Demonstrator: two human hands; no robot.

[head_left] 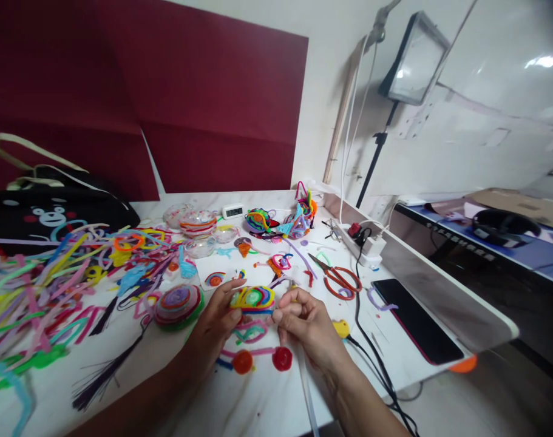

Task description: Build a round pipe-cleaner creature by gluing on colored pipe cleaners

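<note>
My left hand is closed round the left side of a small clear plastic shell, covered with coiled pipe cleaners in yellow, red, green and blue. At the shell's right edge, the thumb and forefinger of my right hand are pinched together; what lies between them is hidden. A translucent glue stick runs out from beneath that hand. To its right shows a yellow tool end with a black cord, perhaps a glue gun's handle. Below the shell are a pink and green pipe cleaner piece, an orange coil and a red coil.
Loose pipe cleaners heap on the left, near a coiled dome and a purple tassel. Clear bowls stand behind. Orange-handled scissors, a phone and a power strip lie right.
</note>
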